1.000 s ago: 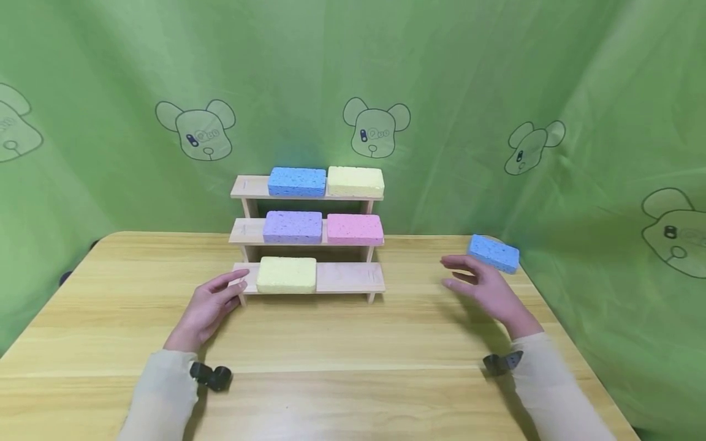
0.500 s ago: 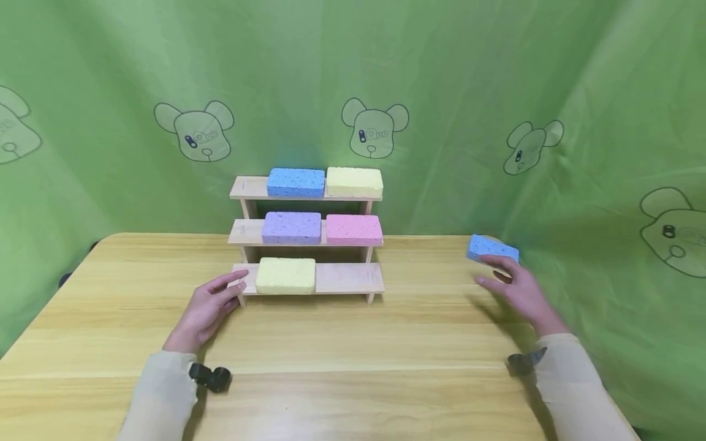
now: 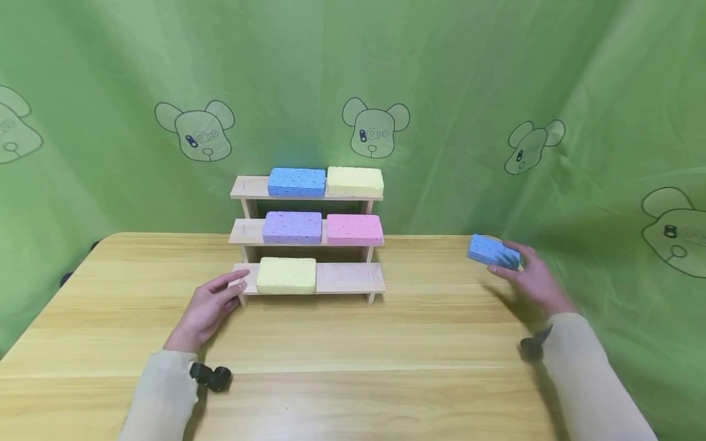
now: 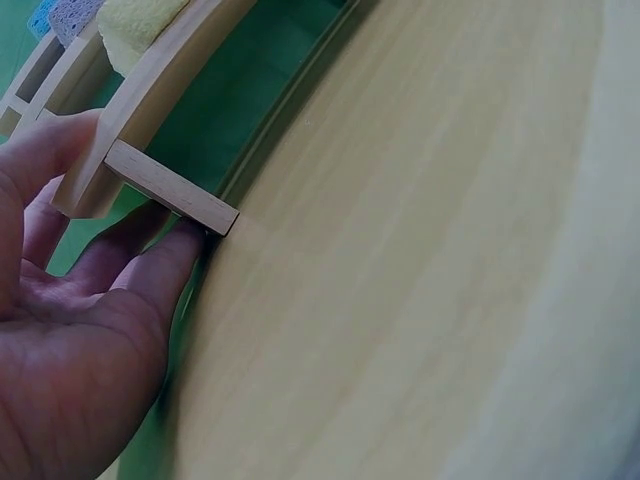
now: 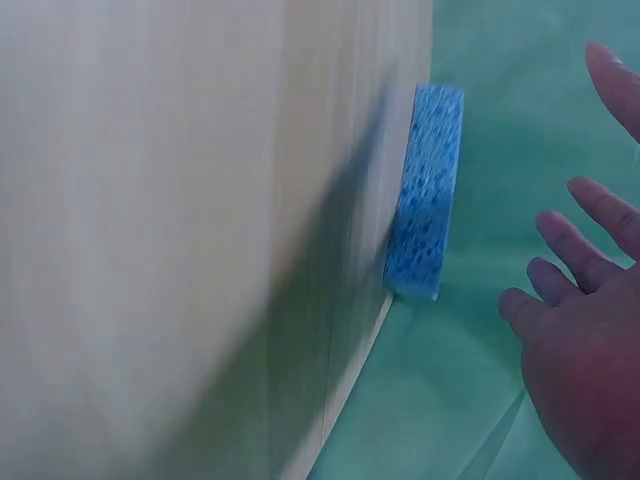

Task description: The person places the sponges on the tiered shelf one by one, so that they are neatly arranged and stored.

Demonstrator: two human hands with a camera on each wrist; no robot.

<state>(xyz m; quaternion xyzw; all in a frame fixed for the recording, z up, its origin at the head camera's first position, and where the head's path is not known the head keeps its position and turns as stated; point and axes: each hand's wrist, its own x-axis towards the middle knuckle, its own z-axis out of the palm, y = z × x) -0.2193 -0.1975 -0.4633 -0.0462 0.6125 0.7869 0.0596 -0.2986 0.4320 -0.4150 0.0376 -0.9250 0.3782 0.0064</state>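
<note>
At the far right of the table lies a blue sponge (image 3: 491, 251). My right hand (image 3: 532, 275) hovers around its right end, thumb and fingers spread; in the right wrist view a gap shows between the fingers (image 5: 575, 250) and the sponge (image 5: 425, 190). My left hand (image 3: 206, 309) holds the left end of a three-step wooden rack (image 3: 350, 278), thumb at the lowest board and other fingers by its leg (image 4: 170, 187). A pale yellow sponge (image 3: 287, 275) sits on that lowest board, left of a bare stretch.
The middle step bears a purple sponge (image 3: 292, 227) and a pink sponge (image 3: 355, 229). On the top step are another blue sponge (image 3: 296, 182) and another yellow sponge (image 3: 355, 182). A green curtain (image 3: 441, 92) hangs behind and right of the wooden table (image 3: 353, 373).
My right hand has moved right and slightly forward, from left of the loose blue sponge to its right end. The left hand, rack and sponges have stayed put.
</note>
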